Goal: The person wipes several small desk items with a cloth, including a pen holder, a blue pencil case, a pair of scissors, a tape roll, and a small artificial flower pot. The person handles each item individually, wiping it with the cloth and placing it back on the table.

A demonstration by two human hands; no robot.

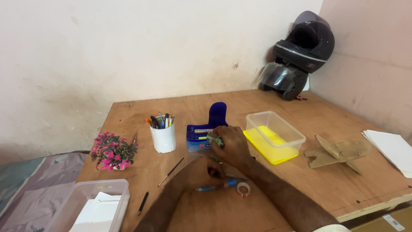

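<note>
Soft, even daylight fills the scene, moderately bright with a warm cast over the wooden tabletop (300, 111). Shadows are faint and short, pooling just beneath the white pen cup (163, 138) and clear plastic box (274, 131). The black helmet (300, 53) shows a dull sheen on its visor. Focus is sharp mid-frame; the corners soften slightly, with mild wide-angle stretch.

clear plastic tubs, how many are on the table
2: one clear tub on a yellow lid right of the right hand, one lidded tub at the near left corner.
</note>
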